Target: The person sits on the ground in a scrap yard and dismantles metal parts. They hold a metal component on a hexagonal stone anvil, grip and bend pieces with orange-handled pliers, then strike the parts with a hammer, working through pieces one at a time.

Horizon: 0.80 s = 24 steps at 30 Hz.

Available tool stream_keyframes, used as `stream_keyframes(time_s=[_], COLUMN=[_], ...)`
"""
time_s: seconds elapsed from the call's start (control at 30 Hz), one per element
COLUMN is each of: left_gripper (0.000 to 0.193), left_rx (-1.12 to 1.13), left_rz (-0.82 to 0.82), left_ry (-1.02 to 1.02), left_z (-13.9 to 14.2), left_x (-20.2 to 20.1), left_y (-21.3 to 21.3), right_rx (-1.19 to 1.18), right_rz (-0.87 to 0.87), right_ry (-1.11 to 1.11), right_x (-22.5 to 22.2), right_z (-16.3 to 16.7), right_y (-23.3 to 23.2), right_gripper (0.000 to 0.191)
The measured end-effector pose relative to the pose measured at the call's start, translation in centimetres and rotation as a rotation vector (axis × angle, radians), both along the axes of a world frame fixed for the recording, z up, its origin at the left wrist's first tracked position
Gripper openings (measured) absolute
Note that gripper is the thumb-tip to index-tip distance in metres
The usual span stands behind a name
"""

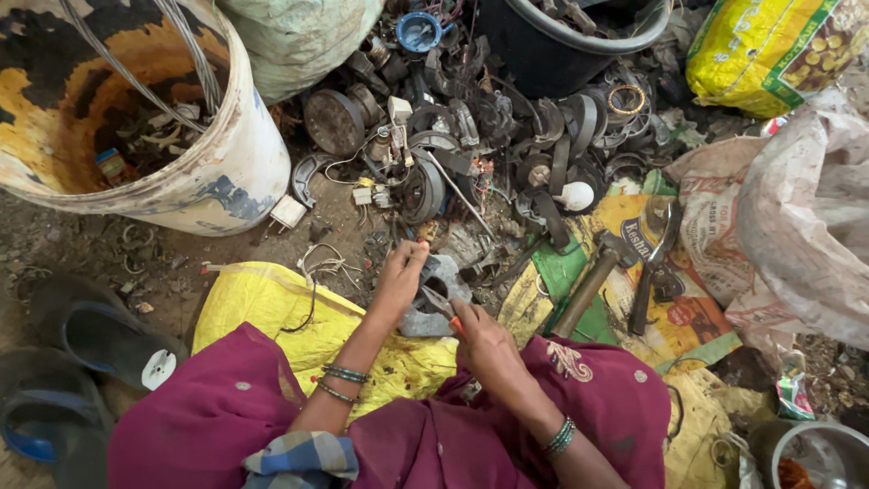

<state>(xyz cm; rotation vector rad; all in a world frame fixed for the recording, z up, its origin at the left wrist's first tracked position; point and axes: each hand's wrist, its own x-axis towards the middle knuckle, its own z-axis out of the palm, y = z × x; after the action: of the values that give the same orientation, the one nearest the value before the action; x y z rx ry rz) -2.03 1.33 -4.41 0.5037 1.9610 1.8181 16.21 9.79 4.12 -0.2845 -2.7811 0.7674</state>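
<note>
A large white plastic drum [226, 172] stands upper left beside a heap of dark scrap motor parts [471, 136]. A hammer [588, 285] lies right of the grey stone block [434, 303]. The left hand [398, 276] curls its fingers around a small dark part on that block. The right hand [480, 340] grips orange-handled pliers [441, 306], their tips at the part.

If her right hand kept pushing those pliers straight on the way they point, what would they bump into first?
The right hand aims the orange-handled pliers up and left. Their tips look already at the grey metal part that the left hand steadies, so that comes first; depth is hard to judge.
</note>
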Motion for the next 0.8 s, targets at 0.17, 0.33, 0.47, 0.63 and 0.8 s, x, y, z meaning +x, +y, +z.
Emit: stream_keyframes(time_s=[0.17, 0.33, 0.47, 0.63, 0.8], left_gripper=[0.048, 0.056, 0.061, 0.055, 0.054], left_rx=[0.038, 0.144, 0.267, 0.169, 0.088], left_rz=[-0.251, -0.477, -0.527, -0.44, -0.418], left_ry=[-0.421, -0.36, -0.435, -0.444, -0.211], left_z=[3.2, 5.7, 5.2, 3.7, 3.7], left_x=[-1.3, -2.1, -2.3, -2.1, -1.8], left_y=[-2.1, -3.5, -3.9, -3.5, -2.9], right_rx=[-0.325, -0.492, -0.533, -0.36, -0.039], right_rz=[-0.144, -0.119, -0.042, -0.173, -0.133], right_ry=[-0.35, -0.253, -0.086, -0.175, -0.015], right_x=[-0.3, -0.3, -0.3, -0.1, -0.2], right_z=[0.8, 0.8, 0.3, -0.3, -0.9], right_y=[1.1, 2.8, 3.1, 3.3, 3.3], right_gripper=[0.047, 0.046, 0.039, 0.047, 0.045])
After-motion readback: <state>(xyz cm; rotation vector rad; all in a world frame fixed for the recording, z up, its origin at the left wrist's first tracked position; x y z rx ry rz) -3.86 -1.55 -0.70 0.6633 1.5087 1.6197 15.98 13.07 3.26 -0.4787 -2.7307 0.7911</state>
